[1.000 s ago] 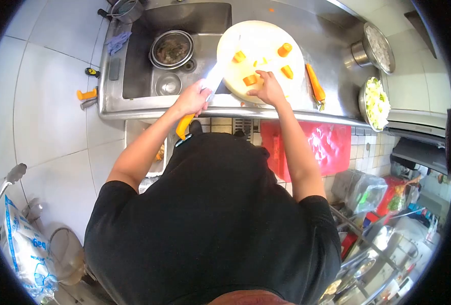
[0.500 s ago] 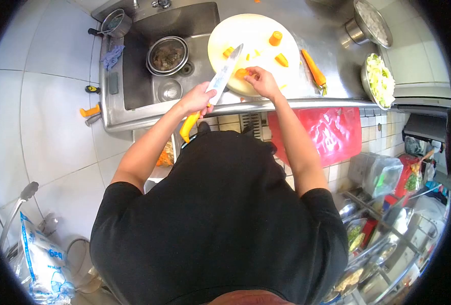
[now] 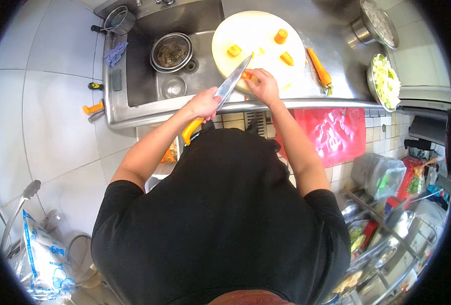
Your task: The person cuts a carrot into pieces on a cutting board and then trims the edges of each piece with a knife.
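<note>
My left hand [image 3: 204,105] is closed around a knife, its yellow handle [image 3: 191,131] sticking out towards my body. The knife's blade [image 3: 234,81] points up and right over the near left part of a round white cutting board [image 3: 266,25]. Beside the blade, the fingers of my right hand [image 3: 263,87] are pressed on a small orange carrot piece [image 3: 246,75], partly hidden by them. Further pieces lie on the board: a thick upright stub [image 3: 281,36], a wedge [image 3: 287,58] and a chunk [image 3: 234,50].
Left of the board, a sink [image 3: 149,86] holds a metal bowl [image 3: 171,53] with dark contents. To the right lie a long carrot [image 3: 319,67] and a bowl of chopped pale green vegetable [image 3: 384,81]. A metal counter edge [image 3: 307,103] runs in front of me.
The knife's tip has come down towards me and slightly right, bringing the blade close to the carrot piece at my right hand. The whole view has shifted a little.
</note>
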